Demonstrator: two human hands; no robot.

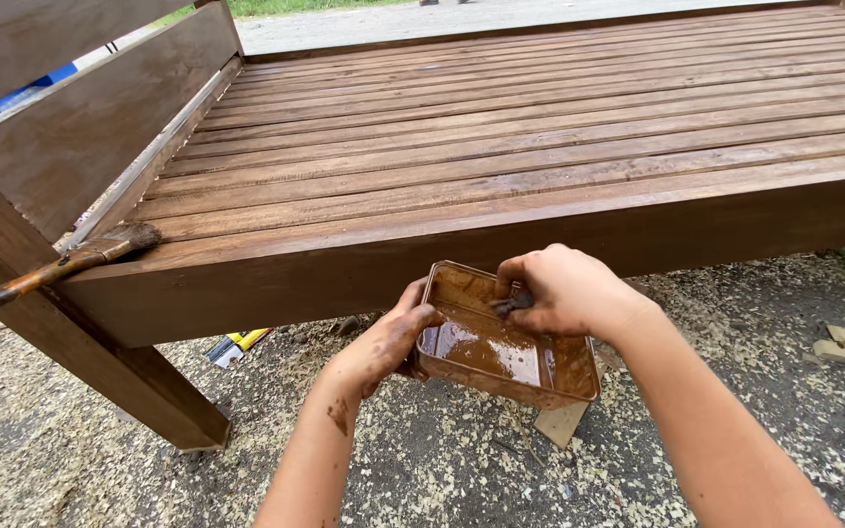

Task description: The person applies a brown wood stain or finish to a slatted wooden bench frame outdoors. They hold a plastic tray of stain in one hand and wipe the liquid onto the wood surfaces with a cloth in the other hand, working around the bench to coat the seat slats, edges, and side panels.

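Head view shows my stained left hand [383, 342] gripping the near-left corner of a shallow rectangular tray of brown wood stain [509, 337], fingers clamped on its rim, held in the air just below the dark-stained slatted wooden platform [501, 147]. My right hand [564, 290] reaches into it, fingertips pinched together on a small dark, soaked lump [512, 304]. With only 1 corner held, I judge the tray could tip and spill stain onto the sawdust-strewn ground [442, 460]; a stain-coated brush [61, 266] rests on the platform's edge, well apart.
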